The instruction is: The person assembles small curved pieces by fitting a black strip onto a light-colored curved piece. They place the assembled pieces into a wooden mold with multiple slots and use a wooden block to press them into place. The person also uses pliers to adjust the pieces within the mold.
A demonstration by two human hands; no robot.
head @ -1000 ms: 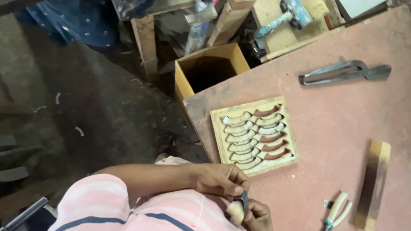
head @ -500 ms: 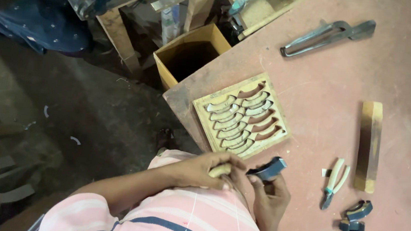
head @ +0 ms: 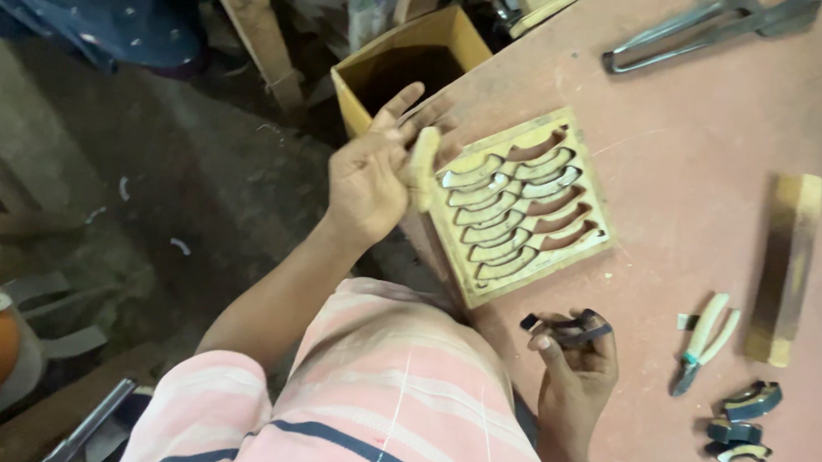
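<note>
Your left hand (head: pixel 368 172) is raised at the table's (head: pixel 701 138) left edge, just left of the slotted tray (head: pixel 524 207) on the table. An open box (head: pixel 409 60) sits beyond it, off the table's corner. Your right hand (head: pixel 574 362) rests nearer you, below the tray. To its right lie pliers (head: pixel 705 340), then a block (head: pixel 785 265); curved pieces (head: pixel 742 424) lie below them. A long tool (head: pixel 706 33) lies at the far edge.

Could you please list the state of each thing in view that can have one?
left hand: raised, fingers spread, a pale curved piece against its fingers.
right hand: closed on a dark curved piece.
wooden template: flat on table, some slots filled, some empty.
cardboard box: open at top.
pliers: lying flat, handles slightly apart.
</note>
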